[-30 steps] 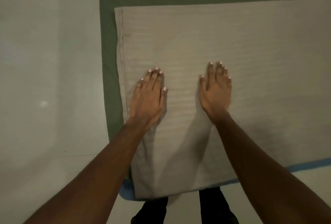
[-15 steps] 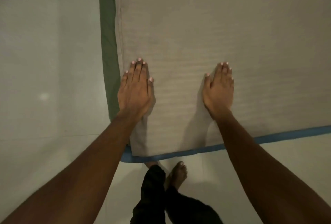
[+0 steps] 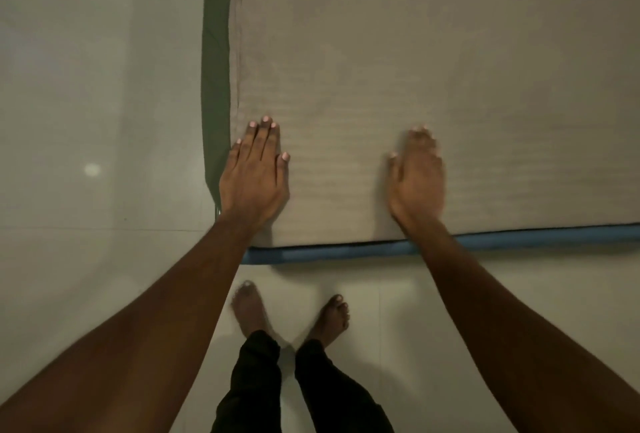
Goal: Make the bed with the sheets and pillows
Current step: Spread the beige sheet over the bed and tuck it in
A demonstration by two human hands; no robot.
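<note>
You are stretching both arms forward and down. Your left hand [image 3: 254, 176] is lying flat, fingers straight and together, at the near left corner of the bed [image 3: 415, 51]; your right hand [image 3: 417, 178] is lying flat, blurred, by its near edge.

Dim, warm light; a glare spot on the floor [image 3: 91, 169] at left; right hand [image 3: 417, 176] blurred (frame edges bend slightly).

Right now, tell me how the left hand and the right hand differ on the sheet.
The left hand lies at the side edge of the beige sheet, beside the green strip; the right hand lies farther in. The left hand looks sharp; the right hand is blurred. Both lie flat, palms down, near the blue edge.
</note>
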